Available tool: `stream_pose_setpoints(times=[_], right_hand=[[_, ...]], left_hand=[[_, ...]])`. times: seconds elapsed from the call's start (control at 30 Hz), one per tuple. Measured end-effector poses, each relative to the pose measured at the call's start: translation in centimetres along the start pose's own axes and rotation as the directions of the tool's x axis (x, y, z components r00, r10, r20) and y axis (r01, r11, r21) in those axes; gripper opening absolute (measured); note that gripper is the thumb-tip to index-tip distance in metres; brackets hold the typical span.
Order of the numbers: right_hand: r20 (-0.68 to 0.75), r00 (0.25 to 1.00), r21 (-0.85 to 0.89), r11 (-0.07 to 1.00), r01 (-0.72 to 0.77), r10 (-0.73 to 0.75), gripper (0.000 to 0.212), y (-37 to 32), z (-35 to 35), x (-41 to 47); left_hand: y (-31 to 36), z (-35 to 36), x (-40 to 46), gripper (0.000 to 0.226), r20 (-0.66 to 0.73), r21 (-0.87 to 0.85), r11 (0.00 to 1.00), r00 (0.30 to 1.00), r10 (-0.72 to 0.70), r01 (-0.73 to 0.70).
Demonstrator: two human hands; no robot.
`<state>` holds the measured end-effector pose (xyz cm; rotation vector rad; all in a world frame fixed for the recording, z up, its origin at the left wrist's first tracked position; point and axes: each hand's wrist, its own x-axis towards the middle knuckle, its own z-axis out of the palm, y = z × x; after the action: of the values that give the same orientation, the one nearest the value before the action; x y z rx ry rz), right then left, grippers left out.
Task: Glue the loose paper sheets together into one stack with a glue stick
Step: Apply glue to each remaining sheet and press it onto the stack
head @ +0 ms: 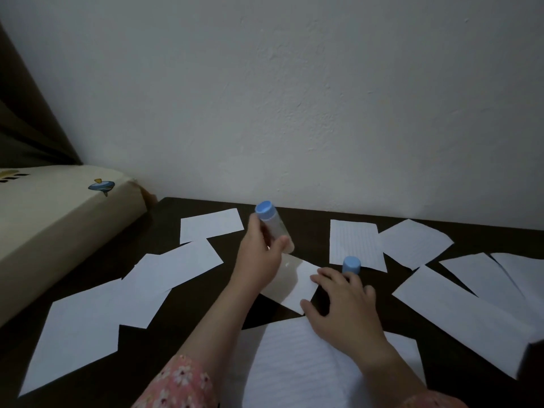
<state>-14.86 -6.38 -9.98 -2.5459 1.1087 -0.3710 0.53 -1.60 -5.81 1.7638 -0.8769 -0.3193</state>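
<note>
My left hand (259, 257) grips a glue stick (272, 225) with a white body and a blue end pointing up; its lower tip touches a small white sheet (297, 285) in the middle of the dark table (294, 214). My right hand (341, 301) rests on that sheet's right corner with fingers spread. The blue cap (351, 265) stands just beyond my right fingers. A lined sheet (294, 369) lies under my right wrist. Several loose white sheets lie around, such as one at left (88, 331) and one at right (465, 316).
A cream mattress edge (59, 216) with a small blue print borders the table on the left. A white wall (294, 98) rises right behind the table's far edge. Pink floral sleeves (182, 381) show at the bottom.
</note>
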Motion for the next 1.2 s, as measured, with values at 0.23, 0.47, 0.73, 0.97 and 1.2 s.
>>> stream_pose_setpoints(times=[0.23, 0.47, 0.73, 0.97, 1.2], right_hand=[[0.009, 1.0, 0.004, 1.0, -0.011, 0.011, 0.056, 0.0, 0.0, 0.0], [0.018, 0.999, -0.007, 1.0, -0.026, 0.026, 0.051, 0.1, 0.3, 0.2], [-0.011, 1.0, 0.004, 1.0, -0.02, 0.02, 0.046, 0.0, 0.3, 0.0], [0.007, 0.999, 0.003, 1.0, -0.031, 0.031, 0.051, 0.0, 0.3, 0.2], [0.013, 1.0, 0.003, 1.0, -0.024, 0.024, 0.053, 0.0, 0.3, 0.2]], left_hand=[[-1.2, 2.4, 0.6, 0.044, 0.2, 0.157, 0.976, 0.973, 0.119, -0.152], [-1.4, 3.1, 0.7, 0.049, 0.256, 0.161, 0.968, 0.956, 0.146, -0.191], [-1.5, 3.7, 0.3, 0.055, 0.298, 0.144, 0.972, 0.945, 0.135, -0.184], [-2.0, 3.0, 1.2, 0.058, 0.292, 0.134, 0.979, 0.95, 0.109, -0.154], [-2.4, 2.5, 1.9, 0.061, 0.289, 0.155, 0.98, 0.954, 0.076, -0.125]])
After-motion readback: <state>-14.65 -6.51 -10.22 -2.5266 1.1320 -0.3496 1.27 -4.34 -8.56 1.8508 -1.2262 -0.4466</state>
